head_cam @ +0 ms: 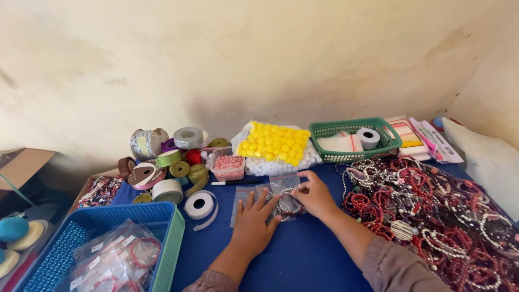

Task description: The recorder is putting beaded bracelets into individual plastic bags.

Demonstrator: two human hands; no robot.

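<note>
Left of the small clear bag (285,196) sits a blue basket (172,238) of packed bracelets, with ribbon rolls (167,162) behind it. My left hand (253,224) lies flat with fingers spread, pressing down the bag's left edge on the blue table (303,254) and gripping nothing. The bag is see-through, with a beaded bracelet (285,205) of silver and dark beads half inside. My right hand (314,196) pinches the bag's right side. Right of the bag lies a heap of bracelets (432,211).
</note>
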